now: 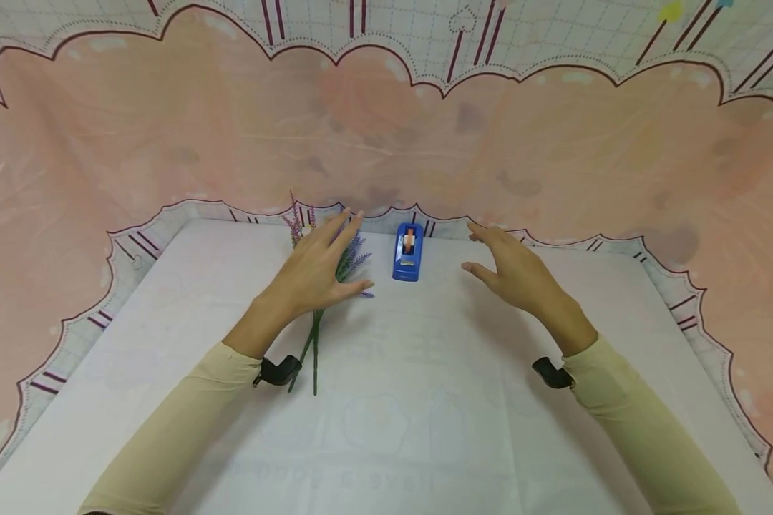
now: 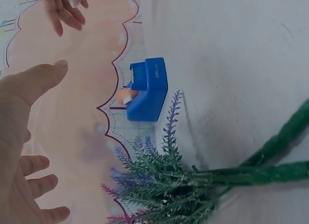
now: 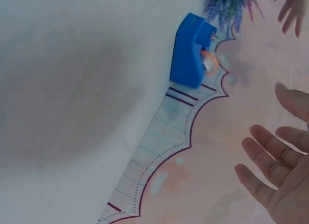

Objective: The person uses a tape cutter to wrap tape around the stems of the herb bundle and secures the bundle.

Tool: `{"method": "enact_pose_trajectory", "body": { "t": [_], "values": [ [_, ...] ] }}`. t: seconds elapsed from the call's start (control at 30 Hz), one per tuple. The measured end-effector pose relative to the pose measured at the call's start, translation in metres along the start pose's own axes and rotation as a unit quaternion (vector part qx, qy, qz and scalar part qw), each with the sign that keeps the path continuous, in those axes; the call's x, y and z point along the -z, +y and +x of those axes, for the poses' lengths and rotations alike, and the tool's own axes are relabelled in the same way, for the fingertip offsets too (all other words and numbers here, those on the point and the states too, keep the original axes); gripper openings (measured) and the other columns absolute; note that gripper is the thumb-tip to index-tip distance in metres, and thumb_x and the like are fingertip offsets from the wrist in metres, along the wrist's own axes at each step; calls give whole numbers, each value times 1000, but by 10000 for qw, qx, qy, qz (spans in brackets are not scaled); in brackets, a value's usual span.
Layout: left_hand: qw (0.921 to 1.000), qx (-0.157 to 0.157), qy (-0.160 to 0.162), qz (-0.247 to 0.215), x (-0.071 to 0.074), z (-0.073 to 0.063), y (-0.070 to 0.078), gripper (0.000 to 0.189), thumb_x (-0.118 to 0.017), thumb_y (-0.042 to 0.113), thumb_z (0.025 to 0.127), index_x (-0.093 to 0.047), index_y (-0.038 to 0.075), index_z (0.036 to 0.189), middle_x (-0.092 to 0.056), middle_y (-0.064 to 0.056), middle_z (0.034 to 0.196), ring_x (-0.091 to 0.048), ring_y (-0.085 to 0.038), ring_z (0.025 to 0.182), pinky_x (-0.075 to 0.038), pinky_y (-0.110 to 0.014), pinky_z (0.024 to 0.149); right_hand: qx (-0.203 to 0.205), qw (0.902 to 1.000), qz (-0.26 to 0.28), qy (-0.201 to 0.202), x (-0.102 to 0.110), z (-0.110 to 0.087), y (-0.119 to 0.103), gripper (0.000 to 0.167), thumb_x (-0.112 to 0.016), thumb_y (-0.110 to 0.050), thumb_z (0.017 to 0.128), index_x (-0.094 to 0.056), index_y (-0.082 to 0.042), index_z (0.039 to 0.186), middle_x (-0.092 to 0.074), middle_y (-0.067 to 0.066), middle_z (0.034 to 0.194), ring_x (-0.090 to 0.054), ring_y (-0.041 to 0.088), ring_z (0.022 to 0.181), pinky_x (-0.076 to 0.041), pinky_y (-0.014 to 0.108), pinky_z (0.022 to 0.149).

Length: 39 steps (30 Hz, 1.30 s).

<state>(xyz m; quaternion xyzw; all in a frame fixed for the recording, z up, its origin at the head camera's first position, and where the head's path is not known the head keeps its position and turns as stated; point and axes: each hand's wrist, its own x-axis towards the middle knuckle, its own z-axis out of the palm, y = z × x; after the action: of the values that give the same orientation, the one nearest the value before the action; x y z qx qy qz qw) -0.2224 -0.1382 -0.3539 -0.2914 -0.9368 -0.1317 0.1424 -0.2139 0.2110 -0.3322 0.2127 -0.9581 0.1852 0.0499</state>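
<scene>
Currently, left hand: held out above the flower stems (image 1: 315, 350), the fingers (image 2: 43, 185) loosely extended and apart, the thumb well away from them; the left hand (image 1: 309, 268) covers part of the blooms (image 1: 354, 261) in the head view, while its wrist view shows a gap between hand and flowers.
Right hand: the right hand (image 1: 518, 270) is held out on the other side of the tape dispenser (image 1: 407, 266), near it but apart, fingers loosely extended with gaps between them and thumb set off.
Flowers: lying on the counter (image 1: 412, 372) to the left of the dispenser, blooms toward the far edge, two green stems crossing just below the foliage.
Bloom texture: slim, bristly spikes in violet and pinkish purple, over fine, feathery green leaves; stems look slightly fuzzy.
Dispenser: blue, smooth and shiny like plastic, a chunky body with sloping sides and pale lettering on one face, standing near the counter's far edge between the hands; an orange roll (image 1: 409, 239) sits inside.
Counter surface: white, smooth, faintly creased.
Backdrop: peach cloth (image 1: 264, 129), blotched, with dark scalloped outlines and gridded white borders.
Sleeves: pale yellow-green, close-fitting fabric (image 1: 180, 429).
</scene>
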Motion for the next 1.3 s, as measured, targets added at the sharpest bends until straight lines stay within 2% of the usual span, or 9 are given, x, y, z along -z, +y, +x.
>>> {"method": "enact_pose_trajectory", "body": {
  "t": [0.17,0.4,0.5,0.67,0.87,1.0,1.2,1.3],
  "values": [
    [9972,239,-178,-686,-8,12,0,105,-78,49,86,-16,18,165,-25,-15,166,-29,-39,150,-30,-59,118,144,9982,557,139,-3,8,5,64,-68,-21,99,-41,-6,155,-64,15,134,-58,35,127,-43,56,109],
    [9860,543,-390,-1529,-23,26,-1,97,-79,33,89,-18,22,164,-32,-17,161,-35,-37,146,-38,-57,113,-117,9915,1292,49,-10,21,6,52,-68,-15,99,-51,-3,146,-70,15,122,-65,32,118,-49,52,104],
    [9804,632,-425,-1815,-29,33,0,95,-78,25,91,-18,24,164,-37,-18,157,-45,-36,140,-45,-57,108,-179,9887,1486,38,-13,27,6,48,-66,-13,99,-54,-3,144,-71,14,117,-67,31,113,-52,50,101],
    [9699,545,-476,-2325,-40,47,0,92,-75,6,91,-20,19,164,-48,-18,143,-56,-32,125,-52,-50,98,-256,9852,1697,1,-19,36,6,44,-67,-11,98,-58,-4,141,-72,12,110,-69,29,107,-56,46,95],
    [9637,489,-562,-2565,-51,58,-1,86,-69,-6,90,-25,13,162,-56,-21,132,-58,-32,118,-51,-46,99,-294,9849,1702,-153,-26,46,7,44,-65,-14,100,-57,-4,142,-72,13,111,-68,29,107,-56,45,94],
    [9537,657,-679,-2855,-57,65,-1,83,-67,-6,91,-28,12,162,-59,-24,127,-62,-33,116,-52,-46,99,-387,9820,1835,-209,-29,52,8,46,-66,-15,100,-56,-6,144,-71,13,111,-67,29,107,-56,44,94],
    [9396,991,-844,-3166,-68,75,-2,79,-68,-3,92,-33,17,160,-60,-20,125,-64,-31,114,-54,-45,96,-402,9768,2088,-262,-38,64,9,44,-64,-13,100,-58,-5,143,-71,13,110,-68,30,102,-58,41,87],
    [9255,1197,-921,-3473,-74,77,-4,78,-66,-3,93,-34,19,160,-60,-19,125,-63,-31,114,-54,-44,93,-376,9748,2175,-330,-43,72,9,43,-64,-13,100,-58,-4,142,-72,14,109,-69,34,102,-58,40,84]
  ]
}}
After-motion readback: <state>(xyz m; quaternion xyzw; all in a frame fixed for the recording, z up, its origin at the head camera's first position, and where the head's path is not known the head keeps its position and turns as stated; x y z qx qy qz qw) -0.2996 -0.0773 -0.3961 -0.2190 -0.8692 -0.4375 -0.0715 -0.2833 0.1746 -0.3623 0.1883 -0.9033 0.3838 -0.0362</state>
